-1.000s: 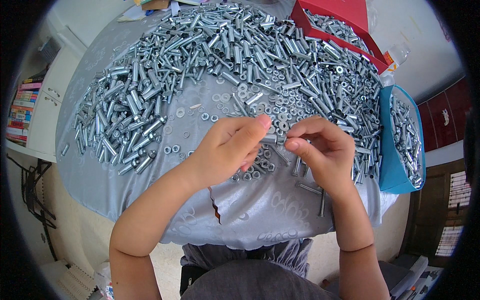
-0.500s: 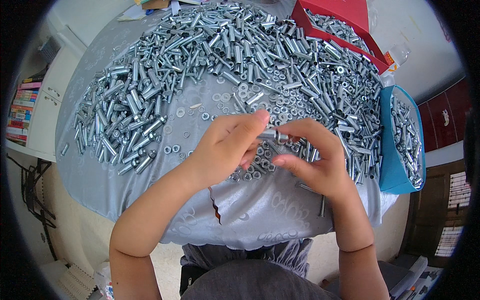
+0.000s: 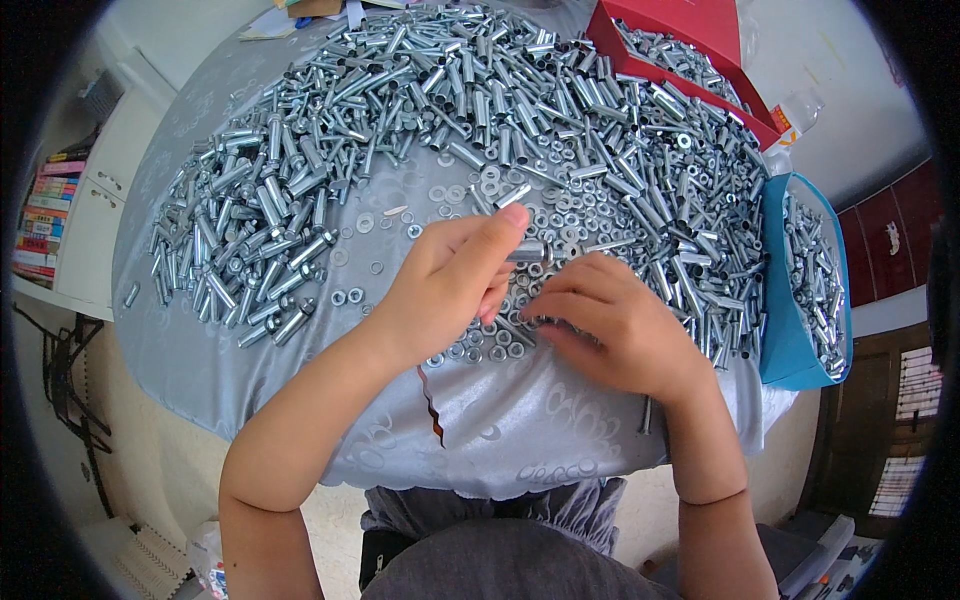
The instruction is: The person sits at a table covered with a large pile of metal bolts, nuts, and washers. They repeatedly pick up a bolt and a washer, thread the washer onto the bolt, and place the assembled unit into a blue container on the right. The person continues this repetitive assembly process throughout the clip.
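A shiny metal expansion bolt (image 3: 530,251) with a sleeve sticks out to the right from my left hand (image 3: 455,270), whose fingers and thumb are closed around it. Below and right of its end, my right hand (image 3: 625,325) hangs over the loose hex nuts (image 3: 500,352) with bent fingers. Thumb and forefinger are a little apart, slightly blurred, and their tips are at the nuts. Flat washers (image 3: 489,174) lie beyond both hands, mixed with more nuts. A long bolt (image 3: 646,414) lies beside my right wrist.
A large heap of metal sleeves and bolts (image 3: 480,90) curves round the far side of the grey cloth-covered table (image 3: 380,420). A red box (image 3: 690,88) and a blue box (image 3: 790,340), both holding metal parts, stand at the right. A bookshelf (image 3: 85,240) is at far left.
My right hand has come away from the bolt's end and moved down and left to the nuts. My left hand still holds the bolt, its exposed end slightly higher.
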`<state>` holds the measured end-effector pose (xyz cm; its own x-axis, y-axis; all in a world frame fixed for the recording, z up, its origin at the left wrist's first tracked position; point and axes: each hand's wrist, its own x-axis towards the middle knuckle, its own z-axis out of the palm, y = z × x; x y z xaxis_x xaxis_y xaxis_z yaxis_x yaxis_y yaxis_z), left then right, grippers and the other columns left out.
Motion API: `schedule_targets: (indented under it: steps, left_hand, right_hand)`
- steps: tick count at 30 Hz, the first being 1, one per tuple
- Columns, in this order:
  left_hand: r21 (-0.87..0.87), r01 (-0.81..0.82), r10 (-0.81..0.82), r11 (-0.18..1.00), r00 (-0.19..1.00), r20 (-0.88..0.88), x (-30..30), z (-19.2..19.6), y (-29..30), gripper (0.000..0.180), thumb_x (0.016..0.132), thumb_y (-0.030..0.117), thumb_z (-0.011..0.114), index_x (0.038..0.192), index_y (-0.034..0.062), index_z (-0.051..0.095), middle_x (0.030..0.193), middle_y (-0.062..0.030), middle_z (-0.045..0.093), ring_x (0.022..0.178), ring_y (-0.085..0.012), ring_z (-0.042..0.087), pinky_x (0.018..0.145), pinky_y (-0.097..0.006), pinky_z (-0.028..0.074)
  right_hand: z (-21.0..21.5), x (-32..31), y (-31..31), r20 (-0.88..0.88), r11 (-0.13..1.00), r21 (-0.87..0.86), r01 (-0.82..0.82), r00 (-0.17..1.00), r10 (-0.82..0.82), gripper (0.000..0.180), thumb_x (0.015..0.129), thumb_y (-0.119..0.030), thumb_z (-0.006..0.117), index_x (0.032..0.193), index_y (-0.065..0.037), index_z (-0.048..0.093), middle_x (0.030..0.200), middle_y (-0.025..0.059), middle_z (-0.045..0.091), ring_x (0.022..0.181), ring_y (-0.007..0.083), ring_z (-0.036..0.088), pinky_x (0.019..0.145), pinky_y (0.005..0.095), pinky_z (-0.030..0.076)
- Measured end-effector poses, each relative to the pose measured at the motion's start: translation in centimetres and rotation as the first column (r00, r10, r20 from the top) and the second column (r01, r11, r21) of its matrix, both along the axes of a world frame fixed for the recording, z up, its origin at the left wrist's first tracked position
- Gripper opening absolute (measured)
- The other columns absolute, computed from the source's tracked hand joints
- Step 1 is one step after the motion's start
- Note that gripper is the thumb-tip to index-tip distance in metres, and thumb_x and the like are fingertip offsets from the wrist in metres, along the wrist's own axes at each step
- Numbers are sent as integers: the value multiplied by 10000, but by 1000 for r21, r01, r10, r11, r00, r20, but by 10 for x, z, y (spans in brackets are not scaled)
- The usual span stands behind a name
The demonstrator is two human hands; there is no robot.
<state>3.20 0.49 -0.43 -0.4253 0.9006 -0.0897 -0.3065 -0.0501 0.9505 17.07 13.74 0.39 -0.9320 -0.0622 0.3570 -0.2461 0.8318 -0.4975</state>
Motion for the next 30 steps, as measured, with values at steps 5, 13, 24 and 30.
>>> schedule_targets:
  steps: [5,13,24,30]
  left_hand:
    - [-14,-1,2,1000,1000,24,0,1,0,440,917,387,464,599,85,424,547,43,360,459,-46,376,433,-220,339]
    - [-38,68,-69,997,998,-6,2,2,-1,450,918,391,452,587,89,417,523,33,355,455,-56,376,436,-229,346]
    - [-48,131,-137,990,979,-151,5,1,-4,477,927,407,418,594,68,452,506,20,424,470,-49,398,450,-224,335]
    - [-63,130,-140,989,972,-190,5,-2,-5,456,926,409,423,640,61,494,516,37,434,480,-34,400,449,-219,325]
  right_hand:
    - [8,0,-1,-214,973,-149,174,955,-204,246,665,-2,702,899,-29,633,872,92,624,810,240,599,702,304,479]
    - [-2,2,-1,-174,873,-453,182,942,-286,247,684,-21,724,917,-24,639,921,83,649,816,161,612,676,259,480]
    - [-2,6,-5,69,800,-533,273,957,-281,170,742,-103,705,854,-16,610,781,62,611,656,133,545,597,235,436]
    - [15,9,-3,38,886,-424,190,981,-192,182,770,-118,680,888,-18,583,774,75,581,593,148,532,544,245,427]
